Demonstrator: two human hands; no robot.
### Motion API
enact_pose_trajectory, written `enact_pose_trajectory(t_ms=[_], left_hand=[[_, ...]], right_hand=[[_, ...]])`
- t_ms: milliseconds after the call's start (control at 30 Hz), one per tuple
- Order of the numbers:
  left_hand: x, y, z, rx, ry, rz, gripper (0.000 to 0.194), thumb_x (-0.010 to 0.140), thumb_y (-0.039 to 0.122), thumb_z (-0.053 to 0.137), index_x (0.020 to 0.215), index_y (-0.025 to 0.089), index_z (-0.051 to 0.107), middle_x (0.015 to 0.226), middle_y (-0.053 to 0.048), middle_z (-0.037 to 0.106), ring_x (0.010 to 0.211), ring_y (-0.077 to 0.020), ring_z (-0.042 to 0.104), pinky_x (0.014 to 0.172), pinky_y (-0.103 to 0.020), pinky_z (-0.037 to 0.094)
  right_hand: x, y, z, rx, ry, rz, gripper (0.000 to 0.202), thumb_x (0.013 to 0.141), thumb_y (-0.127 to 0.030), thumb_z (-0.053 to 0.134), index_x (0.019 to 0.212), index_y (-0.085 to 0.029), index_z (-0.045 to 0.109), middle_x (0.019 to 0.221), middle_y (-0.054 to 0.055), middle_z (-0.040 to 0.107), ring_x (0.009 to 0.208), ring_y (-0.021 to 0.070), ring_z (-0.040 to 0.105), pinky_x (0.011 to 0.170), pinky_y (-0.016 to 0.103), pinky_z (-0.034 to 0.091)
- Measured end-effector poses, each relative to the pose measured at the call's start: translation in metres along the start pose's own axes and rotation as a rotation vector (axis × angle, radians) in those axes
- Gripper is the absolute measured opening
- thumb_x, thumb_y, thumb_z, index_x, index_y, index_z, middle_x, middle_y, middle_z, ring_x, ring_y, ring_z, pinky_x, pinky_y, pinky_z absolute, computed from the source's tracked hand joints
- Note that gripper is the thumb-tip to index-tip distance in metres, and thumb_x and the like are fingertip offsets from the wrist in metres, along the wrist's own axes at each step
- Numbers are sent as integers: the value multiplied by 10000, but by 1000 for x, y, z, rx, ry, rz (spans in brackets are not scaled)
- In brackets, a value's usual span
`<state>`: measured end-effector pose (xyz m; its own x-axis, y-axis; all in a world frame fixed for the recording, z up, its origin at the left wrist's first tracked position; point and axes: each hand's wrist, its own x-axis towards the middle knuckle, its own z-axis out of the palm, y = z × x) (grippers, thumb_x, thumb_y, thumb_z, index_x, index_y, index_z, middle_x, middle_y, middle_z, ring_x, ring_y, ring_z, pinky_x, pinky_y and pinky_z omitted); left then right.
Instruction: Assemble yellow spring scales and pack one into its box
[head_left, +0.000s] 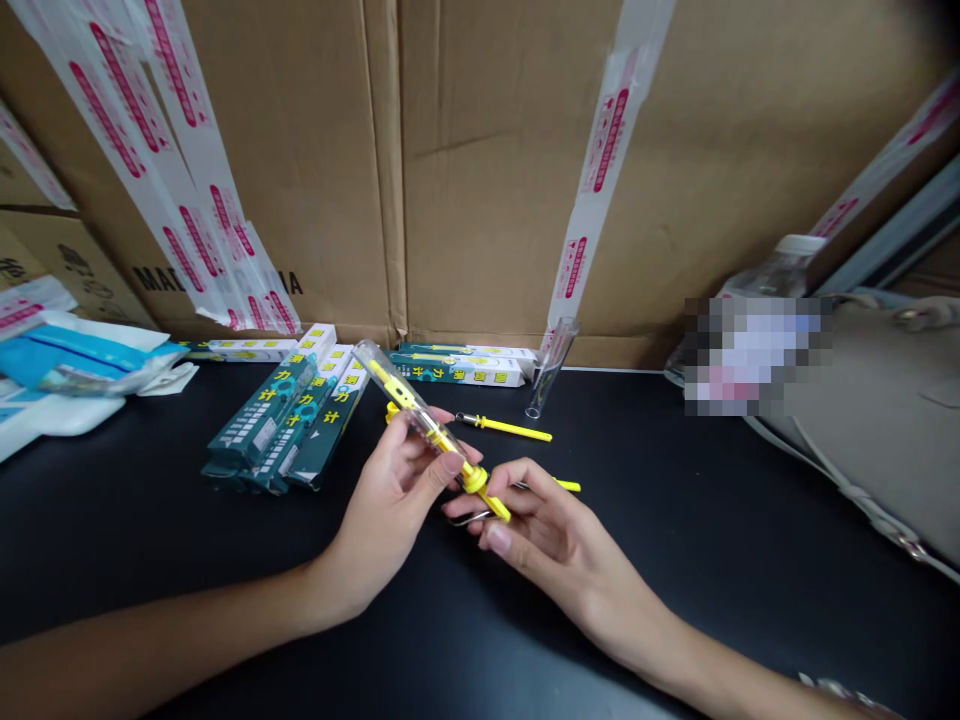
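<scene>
A tubular spring scale [411, 402], with a clear tube and yellow inner parts, slants down to the right in front of me. My left hand [409, 470] is closed around the tube, its thumb along the lower part. At the lower yellow end, the fingers of my right hand [536, 525] close around the yellow tip beside a thin metal hook [472, 518]. Beyond my hands lies a yellow rod [514, 430] with a metal spring end. Another yellow piece [568, 486] shows partly behind my right fingers. A clear empty tube [551, 368] stands tilted farther back.
Several green and white boxes [266, 415] lie at the left, and more boxes [457, 368] lie against the large cardboard carton [487, 180]. Blue and white packets [82, 360] are at far left. A plastic bottle [787, 270] and a grey bag [892, 400] stand on the right.
</scene>
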<state>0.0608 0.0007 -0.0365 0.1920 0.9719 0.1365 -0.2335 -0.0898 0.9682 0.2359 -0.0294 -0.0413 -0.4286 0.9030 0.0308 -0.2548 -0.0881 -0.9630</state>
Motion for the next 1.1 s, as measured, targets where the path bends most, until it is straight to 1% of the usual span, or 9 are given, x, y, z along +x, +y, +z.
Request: enact_pose_trajectory(t_ms=[67, 167, 267, 433, 567, 700, 867, 1000, 1100], left_hand=[[1, 0, -1, 0, 6, 12, 349, 889, 331, 726, 1137, 198, 519, 904, -2, 740, 834, -144, 699, 767, -242, 566], [1, 1, -1, 4, 9, 18, 360, 893, 352, 724, 1146, 199, 518, 906, -4, 735, 797, -140, 680, 746, -250, 566], [0, 3, 0, 2, 20, 15, 368, 893, 366, 726, 1149, 197, 523, 912, -10, 737, 809, -142, 674, 771, -261, 559], [1, 5, 1, -17, 17, 3, 422, 853, 402, 767, 1129, 181, 537, 879, -25, 735, 794, -157, 669, 734, -266, 538], [0, 4, 2, -68, -80, -31, 433, 834, 403, 793, 1105, 186, 535, 859, -18, 728, 785, -154, 679, 736, -260, 543], [-4, 3, 3, -83, -185, -31, 388, 862, 390, 775, 1112, 198, 548, 876, -2, 710, 788, -132, 671, 741, -233, 548], [-5, 3, 2, -55, -178, -21, 369, 881, 383, 754, 1128, 204, 546, 902, -12, 712, 827, -147, 682, 775, -245, 554], [-4, 2, -1, -14, -163, -25, 370, 903, 396, 720, 1157, 201, 536, 961, -41, 716, 878, -174, 685, 808, -277, 558], [-4, 2, -2, 25, -152, -32, 358, 915, 395, 701, 1165, 200, 535, 973, -48, 712, 892, -182, 684, 834, -295, 556]], right_hand=[[-2, -2, 0, -3, -31, -38, 215, 975, -370, 650, 1020, -235, 489, 1151, 64, 732, 947, 123, 631, 860, 277, 474], [-2, -1, -1, 4, -29, -48, 203, 997, -362, 616, 1058, -239, 467, 1115, 66, 750, 883, 124, 631, 861, 298, 479], [-1, 1, -2, 44, 11, -33, 279, 966, -355, 664, 1105, -237, 453, 1030, 60, 777, 842, 134, 656, 830, 307, 497], [4, 2, -4, 36, 100, 14, 381, 872, -336, 766, 1072, -221, 462, 828, 43, 799, 635, 127, 658, 657, 268, 518], [5, 2, -4, -12, 142, 26, 414, 812, -393, 813, 989, -217, 482, 702, 6, 770, 574, 119, 641, 565, 225, 495], [5, 1, -2, -21, 171, 29, 504, 730, -417, 876, 815, -236, 414, 615, -48, 712, 538, 103, 624, 507, 187, 458], [1, 0, 0, -75, 208, -1, 493, 744, -461, 856, 780, -235, 419, 650, -49, 669, 605, 118, 638, 548, 204, 481], [0, 3, -2, -157, 204, -74, 362, 842, -432, 780, 819, -229, 481, 771, -29, 633, 741, 134, 636, 694, 249, 516], [-1, 6, -3, -204, 181, -107, 287, 908, -398, 716, 856, -236, 484, 814, -21, 625, 766, 136, 623, 702, 253, 505]])
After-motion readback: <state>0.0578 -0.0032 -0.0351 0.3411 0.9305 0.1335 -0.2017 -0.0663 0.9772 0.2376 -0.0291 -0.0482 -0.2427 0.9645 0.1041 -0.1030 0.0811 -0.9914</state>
